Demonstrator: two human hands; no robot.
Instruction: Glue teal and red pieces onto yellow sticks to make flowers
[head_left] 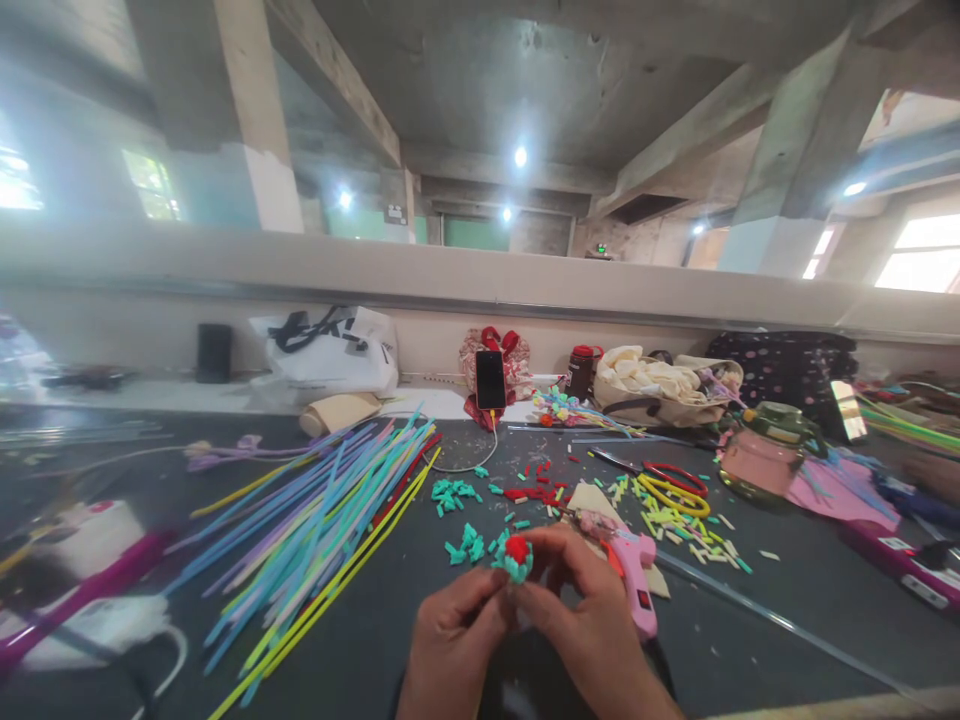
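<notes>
A small flower (516, 562) with a red centre and turquoise petals, made of short fuzzy pieces, is pinched between the fingertips of both hands. My left hand (459, 625) is closed on its lower left side, and my right hand (581, 610) grips it from the right. Just beyond the fingers lie piles of cut turquoise pieces (454, 493) and red pieces (534, 494). Beside my right hand rests a pink glue gun (637, 575), partly over a beige scrap (592, 500). The flower's underside is hidden by the fingers.
Long coloured pipe cleaners (322, 530) spread over the left of the dark table. To the right are scissors (675, 490), yellow-green cuttings (667, 525), a clear glue stick (772, 605) and a green-lidded jug (765, 455). A phone (490, 380) on a cable and bags stand at the back.
</notes>
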